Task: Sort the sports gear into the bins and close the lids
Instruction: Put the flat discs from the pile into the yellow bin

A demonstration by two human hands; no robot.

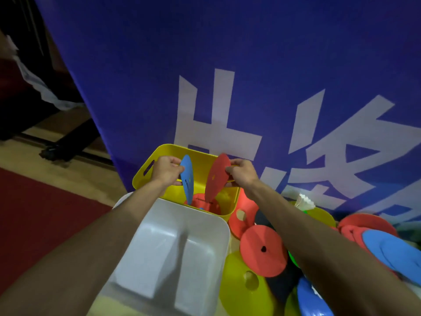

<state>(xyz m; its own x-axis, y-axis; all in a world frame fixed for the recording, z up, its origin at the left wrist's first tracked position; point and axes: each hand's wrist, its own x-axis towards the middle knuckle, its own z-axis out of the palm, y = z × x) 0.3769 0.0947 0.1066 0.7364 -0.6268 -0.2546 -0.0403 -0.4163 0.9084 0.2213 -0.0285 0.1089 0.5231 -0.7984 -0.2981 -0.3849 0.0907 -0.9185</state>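
- Closest in, at the bottom left: bare left forearm, stretched up and inward above dark red carpet [45,213], dull and flat in texture.
- Past the carpet, toward the left edge of the floor [91,174]: pale wooden boards, smooth.
- Between the two forearms: white bin [164,220], hard glossy plastic with rounded corners, mouth open and facing up.
- Just behind it, at its far edge: yellow bin [199,165], same rounded plastic shape, slot handle cut in its left wall, open on top, with a flat red marker [202,202] lying in the bottom.
- Over the yellow bin's left half: left hand [165,171], fingers curled round the rim of a blue disc [187,176]; thin, round, held on edge, lower rim dipping inside the bin.
- Over the right half: right hand [242,173], gripping a red disc [215,176] by its rim; slightly bowed, also on edge, lower end down inside the bin, apart from the blue one with yellow wall showing between.
- Right of both bins, on the floor: loose overlapping heap of flat round pieces, namely a holed red marker [262,249], a yellow-green marker [241,283] nearer the camera, and blue markers [394,249] toward the right edge; partly hidden under the right forearm.
- At the heap's far side: white feathered shuttlecock [304,201], just before the banner's foot.
- Behind everything: blue fabric banner [341,53] with large white characters, closing off the view past the bins.
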